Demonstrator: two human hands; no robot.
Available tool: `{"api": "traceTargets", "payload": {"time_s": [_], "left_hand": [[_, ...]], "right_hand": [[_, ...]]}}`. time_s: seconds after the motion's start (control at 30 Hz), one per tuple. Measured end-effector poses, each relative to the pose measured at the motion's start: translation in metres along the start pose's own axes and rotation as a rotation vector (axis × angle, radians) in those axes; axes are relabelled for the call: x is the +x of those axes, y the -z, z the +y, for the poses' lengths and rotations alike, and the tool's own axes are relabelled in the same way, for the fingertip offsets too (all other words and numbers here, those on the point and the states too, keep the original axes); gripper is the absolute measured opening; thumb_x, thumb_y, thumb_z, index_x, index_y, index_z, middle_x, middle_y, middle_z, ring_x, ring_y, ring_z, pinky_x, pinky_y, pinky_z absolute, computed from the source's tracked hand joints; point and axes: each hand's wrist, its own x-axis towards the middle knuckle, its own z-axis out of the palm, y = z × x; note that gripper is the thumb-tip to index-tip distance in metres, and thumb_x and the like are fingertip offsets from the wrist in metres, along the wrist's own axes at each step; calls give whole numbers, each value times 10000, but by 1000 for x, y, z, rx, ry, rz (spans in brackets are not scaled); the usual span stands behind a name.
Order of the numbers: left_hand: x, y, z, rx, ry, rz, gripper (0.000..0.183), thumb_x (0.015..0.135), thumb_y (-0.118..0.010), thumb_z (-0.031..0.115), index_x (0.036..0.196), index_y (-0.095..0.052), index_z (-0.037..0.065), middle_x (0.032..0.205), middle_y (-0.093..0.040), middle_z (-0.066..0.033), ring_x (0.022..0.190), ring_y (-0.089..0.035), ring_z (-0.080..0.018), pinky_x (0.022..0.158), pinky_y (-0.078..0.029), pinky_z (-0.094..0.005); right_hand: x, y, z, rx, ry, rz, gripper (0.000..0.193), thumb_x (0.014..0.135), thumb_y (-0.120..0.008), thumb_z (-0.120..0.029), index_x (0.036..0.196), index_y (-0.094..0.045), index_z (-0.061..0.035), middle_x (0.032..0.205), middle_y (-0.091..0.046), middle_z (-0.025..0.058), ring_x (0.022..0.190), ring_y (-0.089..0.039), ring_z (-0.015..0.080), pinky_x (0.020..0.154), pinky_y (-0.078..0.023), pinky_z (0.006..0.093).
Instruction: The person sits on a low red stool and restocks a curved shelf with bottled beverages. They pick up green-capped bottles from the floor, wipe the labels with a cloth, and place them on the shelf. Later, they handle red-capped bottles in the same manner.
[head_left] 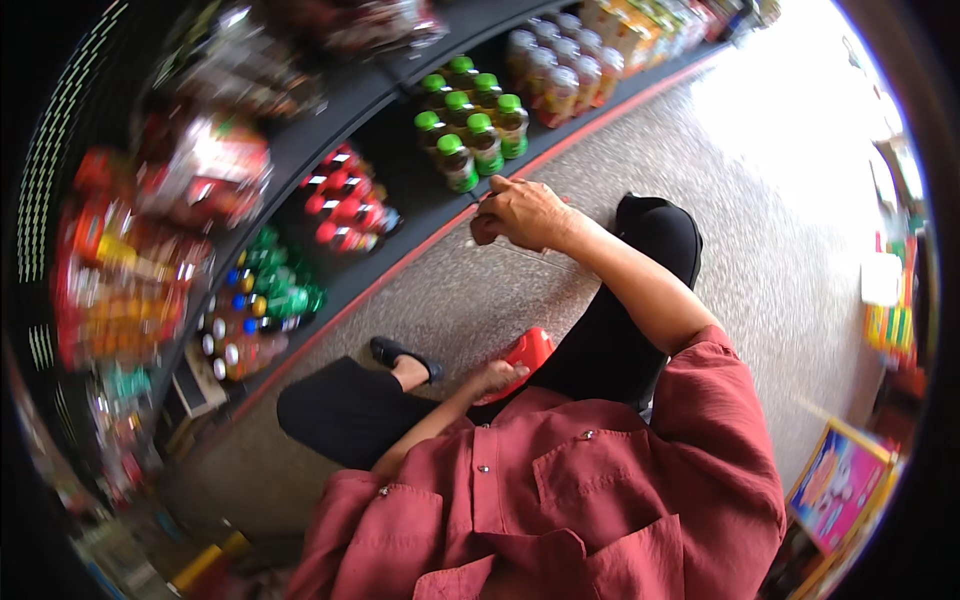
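My left hand rests low by my lap, its fingers closed on a smooth red object with rounded corners; its kind is not clear. My right hand reaches out over the floor, close to the red front edge of the bottom shelf. Its fingers curl downward, and whatever may be in them is hidden. Just beyond it on that shelf stand several dark bottles with green caps. Left of these is a group of bottles with red caps.
The dark shelf runs diagonally along my left. It also bears shrink-wrapped bottles, green bottles and bagged goods. My black-trousered knee juts over the speckled floor. A colourful box stands at right.
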Motion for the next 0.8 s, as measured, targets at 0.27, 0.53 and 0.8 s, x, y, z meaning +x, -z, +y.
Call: {"api": "traceTargets", "payload": {"time_s": [0.27,0.53,0.8], "left_hand": [[-73,74,25,-328,-588,901,348,820,-754,308,985,-618,34,816,-660,-60,725,-609,-138,669,-500,-295],[-163,192,143,375,-802,1522,471,771,-745,203,1157,-521,54,964,-587,-136,853,-589,-280,726,-500,-403],[-163,289,230,807,-188,1424,584,794,-676,443,1228,-516,86,1139,-593,-239,1025,-606,-421,841,-508,-507]], "right_hand": [[4,-18,-60,-124,201,76,167,806,-633,-265,871,-721,-138,1034,-590,143,885,-656,322,749,-549,413],[24,-14,-28,-169,70,-47,165,836,-628,-254,943,-708,-156,1076,-570,125,975,-617,329,819,-521,432],[87,1,-5,-265,113,143,325,842,-623,-412,889,-709,-102,1003,-607,143,840,-664,322,680,-562,415]]}}
